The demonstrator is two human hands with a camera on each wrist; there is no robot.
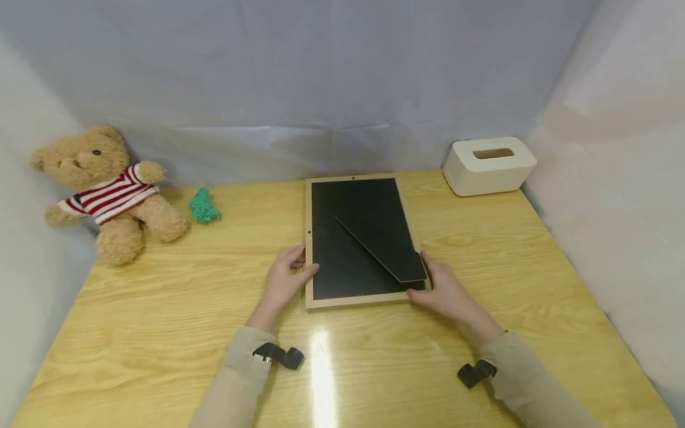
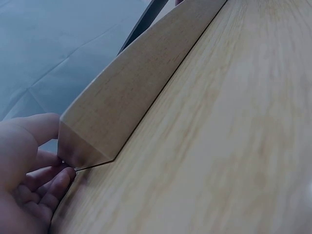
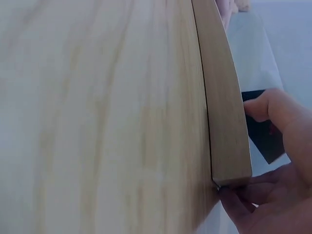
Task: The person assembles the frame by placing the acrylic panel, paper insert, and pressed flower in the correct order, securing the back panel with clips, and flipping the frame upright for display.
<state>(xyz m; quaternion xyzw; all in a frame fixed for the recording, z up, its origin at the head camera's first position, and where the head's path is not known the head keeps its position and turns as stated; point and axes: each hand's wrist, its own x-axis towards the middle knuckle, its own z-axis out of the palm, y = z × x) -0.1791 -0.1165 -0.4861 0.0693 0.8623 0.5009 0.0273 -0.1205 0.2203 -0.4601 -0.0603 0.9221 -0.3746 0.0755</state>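
Note:
A picture frame [image 1: 342, 255] lies back side up on the table, its backing black and its rim light wood. Its black easel leg [image 1: 382, 249] slants across the backing toward the lower right corner. My left hand [image 1: 289, 276] grips the left edge, thumb over the rim; the left wrist view shows its fingers [image 2: 51, 187] low at a corner of the wooden side. At the lower right corner my right hand [image 1: 441, 288] holds the rim, with the thumb [image 3: 265, 106] on top beside the easel leg and the other fingers curled at the outer side.
A teddy bear [image 1: 115, 196] in a red and white striped shirt sits at the back left. Beside it lies a small green crumpled bundle [image 1: 204, 207]. A white tissue box [image 1: 489, 166] stands at the back right. Pale sheets [image 1: 332, 71] hang around the wooden table [image 1: 160, 333].

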